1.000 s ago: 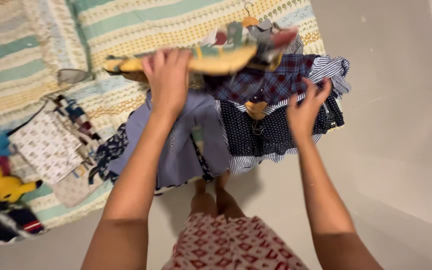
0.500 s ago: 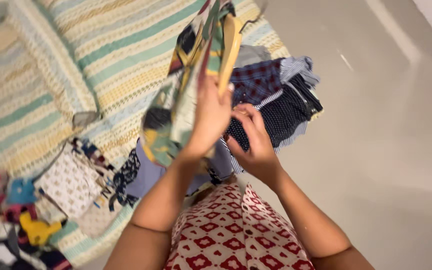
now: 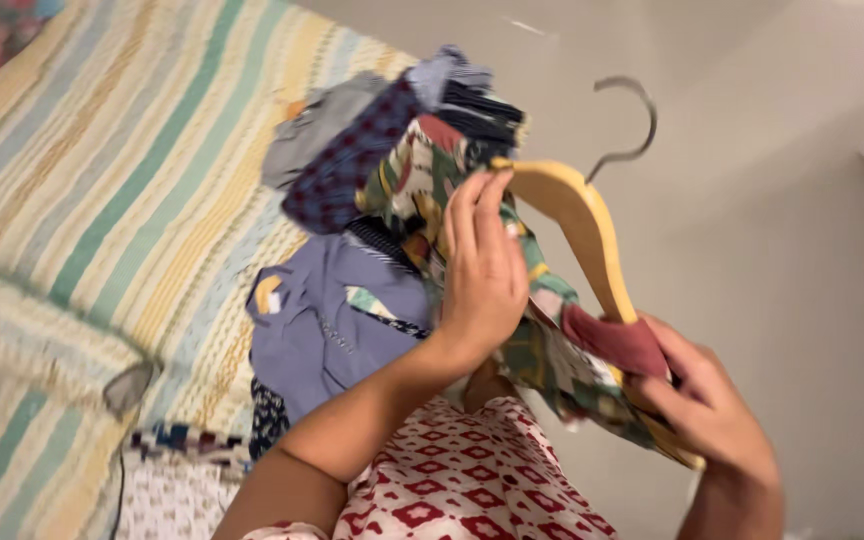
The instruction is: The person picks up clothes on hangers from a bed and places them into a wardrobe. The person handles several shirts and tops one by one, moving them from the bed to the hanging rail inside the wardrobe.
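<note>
We grip shirt [image 3: 542, 340] on hanger [image 3: 577, 215]: left hand [image 3: 482, 270] pinching collar, right hand [image 3: 707, 405] clamped on hanger end. Fabric may snag, slide off.

Bare forearms; white garment [image 3: 452, 480] with red geometric print.

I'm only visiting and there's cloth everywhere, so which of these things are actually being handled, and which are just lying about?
Being handled:
- wooden hanger with a metal hook
- multicoloured patterned garment on it
- left hand and right hand, both gripping the garment

Lying about:
- lavender garment
- heap of dark checked and striped clothes
- striped bedspread
</note>
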